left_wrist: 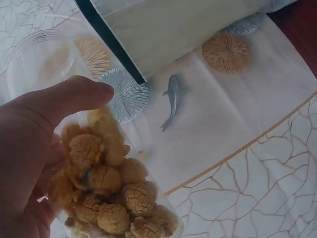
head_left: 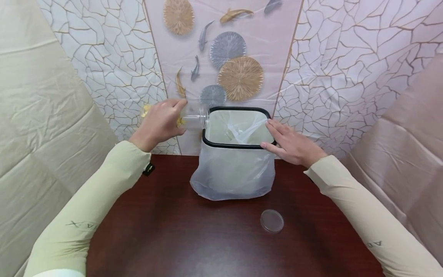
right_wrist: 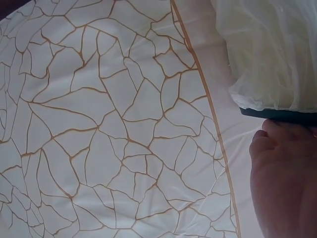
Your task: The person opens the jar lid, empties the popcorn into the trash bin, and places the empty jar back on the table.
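My left hand (head_left: 160,122) grips a clear jar (head_left: 193,120) lying on its side, its mouth at the left edge of a trash bin (head_left: 238,146). Golden popcorn (left_wrist: 114,191) fills the lower part of the jar in the left wrist view. The bin has a black rim and a translucent plastic bag (head_left: 233,179) folded over its outside. With fairly straight fingers, my right hand (head_left: 292,144) rests on the bin's right rim, the thumb by its front corner. In the right wrist view the fingertips (right_wrist: 270,126) are right at the rim.
A round clear lid (head_left: 272,221) lies on the dark red-brown table (head_left: 194,234) in front of the bin. Behind stands a patterned cloth backdrop (head_left: 238,23), with beige fabric (head_left: 38,115) at both sides.
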`<state>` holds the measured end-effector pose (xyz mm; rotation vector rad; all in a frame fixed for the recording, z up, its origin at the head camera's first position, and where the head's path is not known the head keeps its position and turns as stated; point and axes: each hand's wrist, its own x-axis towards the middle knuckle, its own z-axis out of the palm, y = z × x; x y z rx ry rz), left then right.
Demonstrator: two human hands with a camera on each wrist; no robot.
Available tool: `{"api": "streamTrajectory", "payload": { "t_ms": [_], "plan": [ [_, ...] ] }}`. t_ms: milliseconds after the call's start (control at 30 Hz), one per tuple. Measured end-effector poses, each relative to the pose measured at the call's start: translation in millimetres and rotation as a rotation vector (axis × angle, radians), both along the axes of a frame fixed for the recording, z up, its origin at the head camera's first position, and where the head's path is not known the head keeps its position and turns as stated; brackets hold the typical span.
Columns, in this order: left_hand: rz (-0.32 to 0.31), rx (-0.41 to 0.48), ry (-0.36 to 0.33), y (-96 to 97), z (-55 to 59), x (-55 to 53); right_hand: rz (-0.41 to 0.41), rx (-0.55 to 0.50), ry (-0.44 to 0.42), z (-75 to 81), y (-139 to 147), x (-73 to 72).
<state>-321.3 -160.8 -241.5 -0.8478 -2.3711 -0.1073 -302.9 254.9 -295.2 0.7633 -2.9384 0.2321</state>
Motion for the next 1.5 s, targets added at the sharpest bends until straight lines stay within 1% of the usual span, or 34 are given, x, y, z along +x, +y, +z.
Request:
{"api": "streamTrajectory", "payload": {
  "t_ms": [133,200,333,500,667,767,900,967,1033,1100,1200,1267,1367,1433,1500],
  "plan": [
    [-0.025,-0.062,0.055,7.1,7.1,-2.9,0.004,0.000,0.008,-0.2,-1.5,-0.5],
    [-0.023,-0.109,0.070,12.0,11.2,-3.6,0.006,-0.002,0.012,-0.4,-1.6,-0.5],
    [-0.010,-0.233,0.120,22.0,18.2,-4.8,0.003,-0.005,0.016,-0.2,-1.8,-0.2],
    [-0.042,-0.364,0.228,32.6,22.5,-6.9,0.002,-0.005,0.020,-0.1,-2.7,-1.3],
    [-0.090,-0.456,0.397,42.5,24.0,-9.8,0.006,-0.007,0.025,-0.9,-3.6,-1.7],
    [-0.115,-0.516,0.505,49.0,24.2,-13.5,0.003,-0.006,0.019,-1.3,-3.8,-1.2],
    [-0.131,-0.601,0.683,57.6,24.3,-18.2,-0.004,0.000,0.009,-1.8,-3.3,-0.4],
    [-0.141,-0.632,0.759,61.4,25.0,-19.6,-0.006,0.003,0.007,-2.1,-3.2,-0.5],
    [-0.152,-0.648,0.814,64.9,26.0,-20.3,-0.008,0.006,0.008,-2.3,-3.0,-0.5],
    [-0.163,-0.652,0.847,67.4,26.5,-21.1,-0.008,0.005,0.011,-2.3,-2.7,-0.6],
    [-0.167,-0.641,0.856,69.1,27.0,-21.1,-0.008,0.001,0.014,-2.4,-1.8,-0.9],
    [-0.156,-0.619,0.820,68.4,26.9,-20.5,-0.008,-0.001,0.016,-2.5,-1.0,-1.1],
    [-0.118,-0.563,0.704,64.5,26.6,-18.1,-0.009,-0.003,0.014,-2.3,-0.1,-1.1],
    [-0.093,-0.501,0.592,60.7,26.3,-15.6,-0.009,-0.003,0.014,-2.2,0.3,-1.0],
    [-0.071,-0.420,0.464,56.1,25.4,-12.7,-0.009,-0.003,0.016,-1.8,0.2,-1.1]
  ]
}}
